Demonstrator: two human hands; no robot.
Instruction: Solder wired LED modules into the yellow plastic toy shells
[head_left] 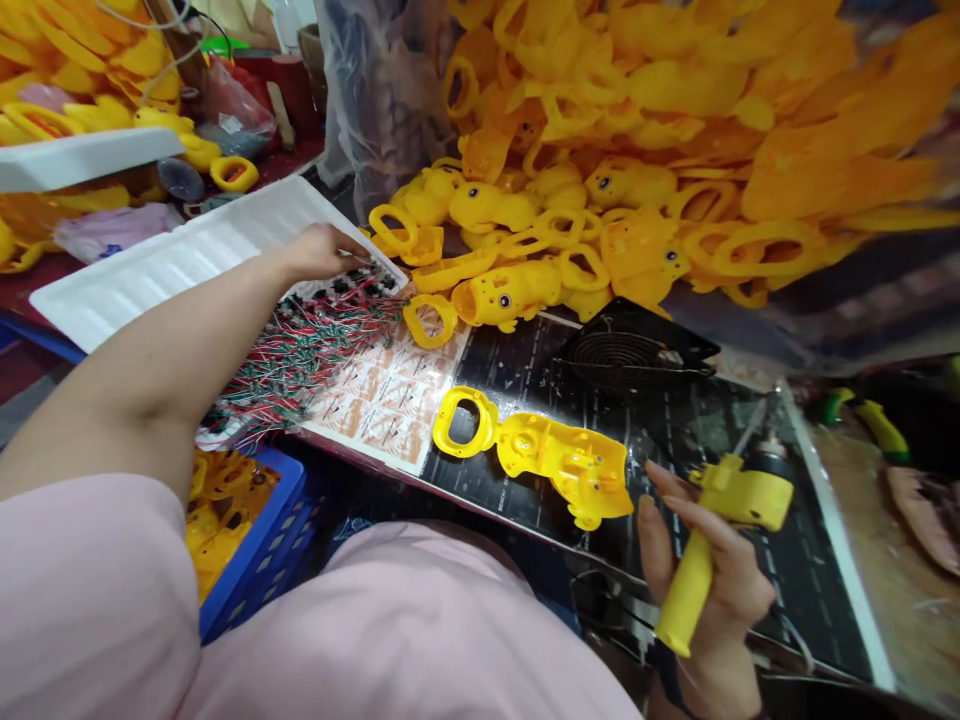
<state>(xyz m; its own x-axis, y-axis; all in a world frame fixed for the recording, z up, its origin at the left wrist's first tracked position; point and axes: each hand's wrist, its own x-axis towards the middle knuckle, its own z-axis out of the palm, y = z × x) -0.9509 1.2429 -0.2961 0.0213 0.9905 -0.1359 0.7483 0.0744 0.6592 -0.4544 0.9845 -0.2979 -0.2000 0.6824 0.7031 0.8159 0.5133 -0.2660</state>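
Note:
My left hand (324, 252) reaches to the far edge of a white foam tray (202, 225), over a heap of small parts with red, green and white wires (307, 345). Its fingers are bent together, and what they pinch, if anything, is hidden. In my right hand (724, 565) is a yellow electric screwdriver (694, 580), its dark chuck pointing up and away; thumb and forefinger stretch toward the mat. Between the hands, a hollow yellow toy shell half (566, 455) lies with its inside up on the black mat (517, 500). A yellow oval ring (465, 422) touches its left end.
A large pile of yellow toy shells (517, 290) fills the back, partly inside clear plastic. A black speaker-like grille (634, 345) lies behind the shell half. Below left stands a blue crate (281, 530) holding yellow parts. Green-handled pliers (874, 420) lie at right.

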